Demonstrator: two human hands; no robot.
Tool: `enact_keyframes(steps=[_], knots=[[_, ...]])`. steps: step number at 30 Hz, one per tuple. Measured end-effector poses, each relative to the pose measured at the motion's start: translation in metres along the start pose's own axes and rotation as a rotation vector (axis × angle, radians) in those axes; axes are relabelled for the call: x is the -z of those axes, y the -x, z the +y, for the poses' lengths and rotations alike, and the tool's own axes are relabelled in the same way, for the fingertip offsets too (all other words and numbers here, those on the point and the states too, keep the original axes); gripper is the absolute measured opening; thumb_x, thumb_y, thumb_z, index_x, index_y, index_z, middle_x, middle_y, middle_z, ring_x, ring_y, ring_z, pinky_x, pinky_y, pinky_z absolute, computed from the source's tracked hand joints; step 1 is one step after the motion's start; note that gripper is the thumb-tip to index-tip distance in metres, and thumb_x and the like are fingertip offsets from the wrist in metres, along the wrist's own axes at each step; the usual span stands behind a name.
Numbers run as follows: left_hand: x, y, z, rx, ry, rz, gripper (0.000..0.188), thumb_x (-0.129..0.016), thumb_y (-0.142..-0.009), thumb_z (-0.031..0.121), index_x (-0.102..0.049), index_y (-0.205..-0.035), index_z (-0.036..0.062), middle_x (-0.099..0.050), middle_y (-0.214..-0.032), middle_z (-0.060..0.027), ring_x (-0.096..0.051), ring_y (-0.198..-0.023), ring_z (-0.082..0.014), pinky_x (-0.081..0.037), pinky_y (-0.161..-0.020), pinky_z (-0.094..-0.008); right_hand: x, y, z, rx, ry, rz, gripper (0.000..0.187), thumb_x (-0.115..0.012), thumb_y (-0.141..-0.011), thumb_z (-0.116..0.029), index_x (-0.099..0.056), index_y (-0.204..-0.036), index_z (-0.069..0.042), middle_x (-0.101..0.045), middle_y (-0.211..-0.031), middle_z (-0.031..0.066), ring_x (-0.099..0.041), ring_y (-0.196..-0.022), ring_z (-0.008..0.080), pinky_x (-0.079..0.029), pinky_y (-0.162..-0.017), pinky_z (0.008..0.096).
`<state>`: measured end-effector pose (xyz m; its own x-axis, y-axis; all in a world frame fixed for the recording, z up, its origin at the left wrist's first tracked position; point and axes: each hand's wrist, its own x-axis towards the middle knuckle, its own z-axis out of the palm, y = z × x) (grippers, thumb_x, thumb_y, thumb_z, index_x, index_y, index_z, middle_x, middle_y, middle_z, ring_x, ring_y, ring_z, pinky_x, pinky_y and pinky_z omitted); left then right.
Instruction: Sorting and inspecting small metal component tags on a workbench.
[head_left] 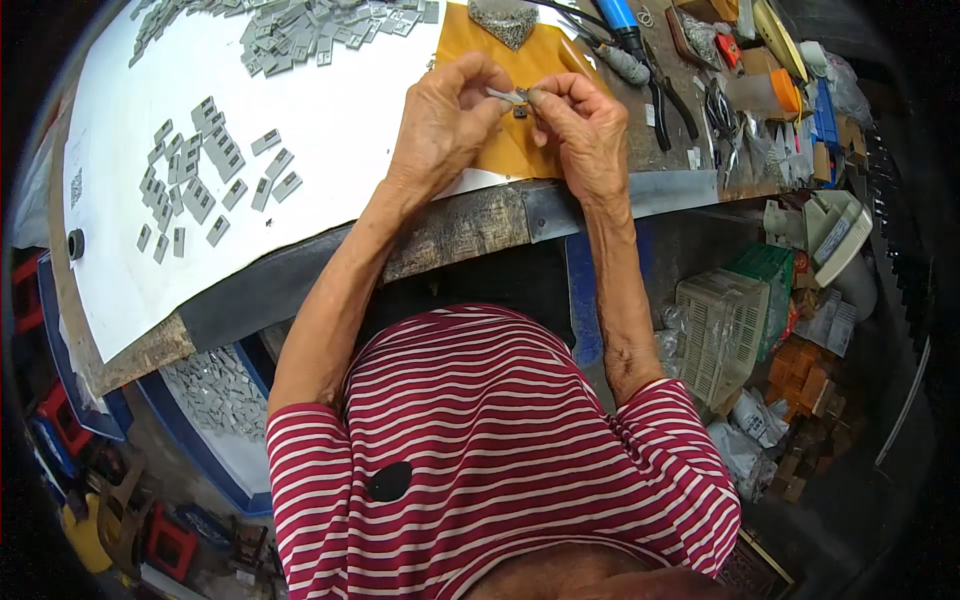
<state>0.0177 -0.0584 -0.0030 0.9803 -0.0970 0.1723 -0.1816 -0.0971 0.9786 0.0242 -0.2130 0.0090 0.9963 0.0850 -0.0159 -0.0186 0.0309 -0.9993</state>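
1. While both hands meet above a yellow-orange sheet, the head view shows the left hand and the right hand with their fingers pinched on one small pale-grey part between them; a small dark piece shows just below it, and whether the two are joined cannot be told.
2. Just beyond the hands, a clear bag holds many tiny metal pieces.
3. Below the left end of the surface, a blue tray contains many grey parts.
4. On the far right of the surface stands an orange-lidded tub, its contents unclear; lower down, a cream crate stands beside a green crate.
5. A white sheet carries a heap of grey parts at its far edge and a spread-out group of grey parts farther left.
6. Right of the right hand, black-handled pliers lie near, not between the hands.
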Motion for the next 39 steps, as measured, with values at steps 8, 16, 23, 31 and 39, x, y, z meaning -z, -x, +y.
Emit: enact_keyframes(steps=[8,16,23,31,39], knots=[[-0.001,-0.002,-0.008,0.116,0.248,-0.064,0.016,-0.057,-0.078,0.006,-0.057,-0.09,-0.0029,-0.062,-0.08,-0.0087,-0.063,-0.075,-0.0135,-0.05,-0.068,-0.0223,0.0,0.003,0.0,0.054,0.216,0.042,0.009,-0.059,-0.081,-0.005,-0.058,-0.085,0.003,-0.059,-0.072,0.0046,-0.052,-0.054,0.0073,-0.043,-0.049,0.0187],[-0.005,0.0,-0.008,0.108,0.242,-0.038,0.019,-0.053,-0.08,0.005,-0.055,-0.096,-0.0052,-0.061,-0.076,-0.0089,-0.062,-0.069,-0.0127,-0.05,-0.062,-0.0213,0.001,0.004,0.001,-0.01,-0.051,0.021,0.012,-0.06,-0.079,-0.004,-0.056,-0.087,0.004,-0.059,-0.072,0.006,-0.052,-0.056,0.0078,-0.044,-0.05,0.0191],[-0.004,-0.001,-0.003,0.169,0.367,-0.055,0.018,-0.053,-0.079,0.004,-0.054,-0.093,-0.0076,-0.061,-0.071,-0.0105,-0.062,-0.063,-0.0129,-0.049,-0.058,-0.0206,-0.004,0.009,-0.001,-0.008,0.047,0.059,0.012,-0.059,-0.078,-0.004,-0.056,-0.086,0.004,-0.058,-0.069,0.0053,-0.05,-0.052,0.007,-0.041,-0.047,0.0183],[-0.004,-0.001,-0.004,0.208,0.345,-0.076,0.017,-0.054,-0.082,0.004,-0.055,-0.096,-0.0059,-0.062,-0.07,-0.0115,-0.061,-0.062,-0.0138,-0.051,-0.059,-0.0216,-0.005,0.011,-0.003,-0.011,0.072,0.039,0.011,-0.058,-0.078,-0.004,-0.056,-0.085,0.003,-0.057,-0.066,0.0044,-0.048,-0.05,0.0054,-0.038,-0.044,0.0174],[-0.003,0.0,-0.003,0.224,0.314,-0.094,0.014,-0.053,-0.081,0.005,-0.057,-0.09,-0.0049,-0.06,-0.065,-0.0087,-0.057,-0.055,-0.0108,-0.047,-0.053,-0.0198,0.001,0.01,-0.003,-0.079,-0.016,-0.028,0.018,-0.06,-0.076,-0.006,-0.055,-0.09,0.004,-0.057,-0.063,0.0034,-0.044,-0.045,0.0047,-0.034,-0.041,0.0166]])
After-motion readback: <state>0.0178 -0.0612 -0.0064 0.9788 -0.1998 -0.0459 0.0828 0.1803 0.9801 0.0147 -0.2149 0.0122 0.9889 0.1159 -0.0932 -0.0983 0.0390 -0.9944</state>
